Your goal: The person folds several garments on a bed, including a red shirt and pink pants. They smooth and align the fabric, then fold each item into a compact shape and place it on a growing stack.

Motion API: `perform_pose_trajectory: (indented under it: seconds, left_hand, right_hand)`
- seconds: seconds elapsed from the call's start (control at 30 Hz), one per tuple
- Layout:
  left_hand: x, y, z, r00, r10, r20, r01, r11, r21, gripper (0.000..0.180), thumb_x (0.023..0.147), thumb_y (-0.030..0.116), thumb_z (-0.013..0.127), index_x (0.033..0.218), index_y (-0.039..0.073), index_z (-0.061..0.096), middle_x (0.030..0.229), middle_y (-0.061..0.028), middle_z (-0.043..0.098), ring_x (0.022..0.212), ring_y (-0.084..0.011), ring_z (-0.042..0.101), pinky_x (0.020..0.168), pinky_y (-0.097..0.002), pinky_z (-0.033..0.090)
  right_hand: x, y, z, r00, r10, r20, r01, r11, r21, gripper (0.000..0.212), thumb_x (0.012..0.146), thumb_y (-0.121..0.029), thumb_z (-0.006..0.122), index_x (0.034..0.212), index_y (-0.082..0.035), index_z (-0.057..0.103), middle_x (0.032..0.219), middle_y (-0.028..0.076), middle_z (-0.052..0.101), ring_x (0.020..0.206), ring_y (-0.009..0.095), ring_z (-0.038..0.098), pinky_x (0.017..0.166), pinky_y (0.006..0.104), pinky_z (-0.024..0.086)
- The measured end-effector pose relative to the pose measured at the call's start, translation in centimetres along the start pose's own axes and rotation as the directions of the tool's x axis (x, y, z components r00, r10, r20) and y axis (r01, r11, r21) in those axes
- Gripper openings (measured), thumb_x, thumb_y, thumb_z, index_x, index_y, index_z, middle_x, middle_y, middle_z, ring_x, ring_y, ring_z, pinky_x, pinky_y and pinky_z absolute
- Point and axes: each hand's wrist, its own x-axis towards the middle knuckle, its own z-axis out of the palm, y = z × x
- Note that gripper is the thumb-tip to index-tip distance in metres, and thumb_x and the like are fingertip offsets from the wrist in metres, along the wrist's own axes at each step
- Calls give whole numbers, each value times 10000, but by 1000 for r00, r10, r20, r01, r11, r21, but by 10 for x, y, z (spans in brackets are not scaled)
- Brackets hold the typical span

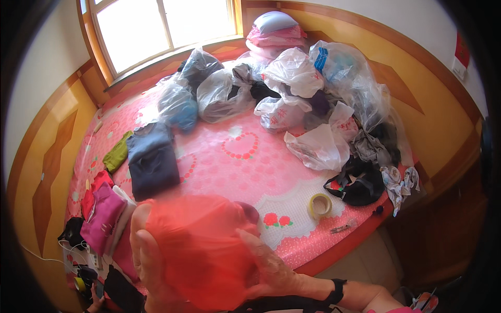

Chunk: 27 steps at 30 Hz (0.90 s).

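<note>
In front of me, close to my body, a thin red plastic bag (201, 250) is spread between my two hands, blurred by motion. My left hand (145, 255) closes on its left side, thumb against the red film. On the other side my right hand (269, 265) grips the edge, thumb on top and fingers curled beneath. A dark purple piece (249, 213) shows at the bag's upper right; what it belongs to is hidden. Just beyond the bag lies a folded dark blue garment (151, 159). A dark band circles my right wrist.
Clothes in clear and white plastic bags (292, 73) crowd the bed's far and right sides. A tape roll (320, 205) and a black bag (360, 182) lie right. Folded clothes (102, 216), a cable (47, 258) and another person's hand (97, 298) are left. The pink bedspread (229, 167) spans the middle.
</note>
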Motion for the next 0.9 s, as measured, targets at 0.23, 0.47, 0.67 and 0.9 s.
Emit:
perform_pose_trajectory:
  seconds: [0.23,0.47,0.67,0.9]
  left_hand:
    - [36,-22,3,924,337,-181,-291,927,238,425,1063,436,555,1179,30,605,1064,-51,631,986,-97,583,933,-259,456]
    - [93,13,-9,978,123,169,-144,982,124,329,1064,263,587,1300,34,579,1130,-39,658,1011,-155,625,902,-308,509]
    - [22,-106,-60,970,-240,27,230,951,206,488,981,232,676,1375,-7,516,1237,-114,642,1154,-248,621,1020,-383,480]
    - [-103,-187,-94,858,-507,81,134,373,918,640,789,331,856,1320,58,626,1244,-158,660,1195,-332,619,1027,-425,483]
  right_hand:
    - [79,-9,-4,996,-12,-86,16,999,48,336,955,-116,628,1273,-14,602,1187,218,651,1102,324,675,856,372,533]
    - [180,-8,-44,910,14,-414,261,756,600,327,1083,-292,548,1140,14,649,1043,21,690,943,92,602,803,285,512]
    - [213,88,-169,763,45,-644,213,924,317,611,1037,-562,544,1325,-24,573,1260,62,647,1089,143,621,876,334,530]
    - [146,187,-378,409,260,-875,-41,963,267,401,1038,-405,505,1203,-62,631,1145,53,663,969,177,618,804,352,499]
